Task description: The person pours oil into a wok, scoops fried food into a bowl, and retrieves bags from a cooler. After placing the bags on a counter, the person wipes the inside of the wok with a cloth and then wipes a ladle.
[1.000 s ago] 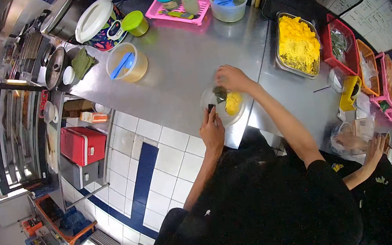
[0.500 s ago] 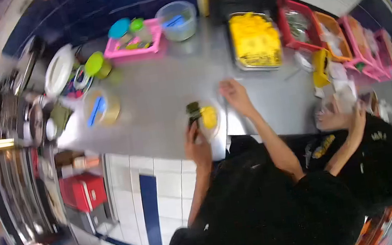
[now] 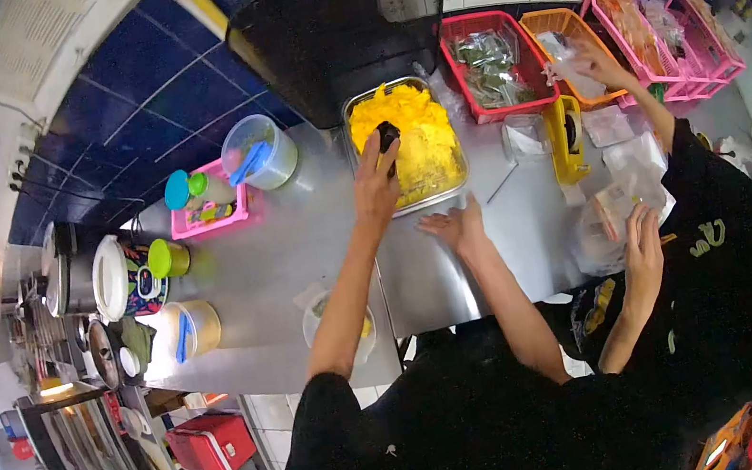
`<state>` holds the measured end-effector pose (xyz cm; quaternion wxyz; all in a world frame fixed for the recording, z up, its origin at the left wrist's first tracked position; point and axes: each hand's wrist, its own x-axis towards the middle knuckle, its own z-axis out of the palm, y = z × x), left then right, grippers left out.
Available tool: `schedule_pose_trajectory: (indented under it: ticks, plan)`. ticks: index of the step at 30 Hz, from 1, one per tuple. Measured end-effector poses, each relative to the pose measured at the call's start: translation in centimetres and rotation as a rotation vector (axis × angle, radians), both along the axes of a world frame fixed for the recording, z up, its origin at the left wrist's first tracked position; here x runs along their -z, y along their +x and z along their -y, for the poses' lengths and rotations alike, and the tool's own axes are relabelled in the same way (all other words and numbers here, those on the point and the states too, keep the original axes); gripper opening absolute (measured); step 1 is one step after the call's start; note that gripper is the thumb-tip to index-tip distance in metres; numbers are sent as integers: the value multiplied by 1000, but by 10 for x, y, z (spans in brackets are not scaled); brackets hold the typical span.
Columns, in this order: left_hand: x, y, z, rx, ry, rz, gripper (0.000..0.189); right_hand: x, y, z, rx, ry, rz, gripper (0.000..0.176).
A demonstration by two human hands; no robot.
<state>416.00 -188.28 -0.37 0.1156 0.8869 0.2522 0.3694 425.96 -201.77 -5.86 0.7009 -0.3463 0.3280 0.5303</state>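
Note:
My left hand [image 3: 375, 182] reaches over a metal tray [image 3: 436, 199] heaped with soft yellow food [image 3: 424, 132], perhaps scrambled egg. Its fingers are closed round a small black object [image 3: 389, 133], whose kind I cannot make out. In front of the tray, my right hand [image 3: 459, 226] holds nothing, its fingers apart just above the steel counter. A clear bowl [image 3: 370, 340] with some green and yellow food in it stands closer to me, partly hidden behind my left forearm.
To my right a co-worker's hands [image 3: 644, 250] handle a clear plastic bag [image 3: 598, 228]. Along the back stand a red basket [image 3: 512, 105], an orange basket [image 3: 592, 27], pink baskets [image 3: 690, 75] and a yellow tape dispenser [image 3: 567, 155]. Leftward are tubs [image 3: 275, 163] and a pink tray [image 3: 220, 220].
My left hand has gone from the bowl to the yellow food in the tray, holding the black object. My right hand has spread its fingers near the tray. The camera view has shifted.

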Motion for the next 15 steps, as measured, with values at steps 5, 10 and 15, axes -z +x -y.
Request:
schedule_pose_trajectory:
  ticks: [5,10,15]
  plan:
    - [45,30,-24,17,66,-340,53,-5,21,-7,-265,378,345,68]
    - [69,34,-8,13,17,-572,51,-28,25,-16,-248,302,258,68]
    - [62,37,-3,3,-161,-570,45,-8,32,-18,-296,348,129,63]
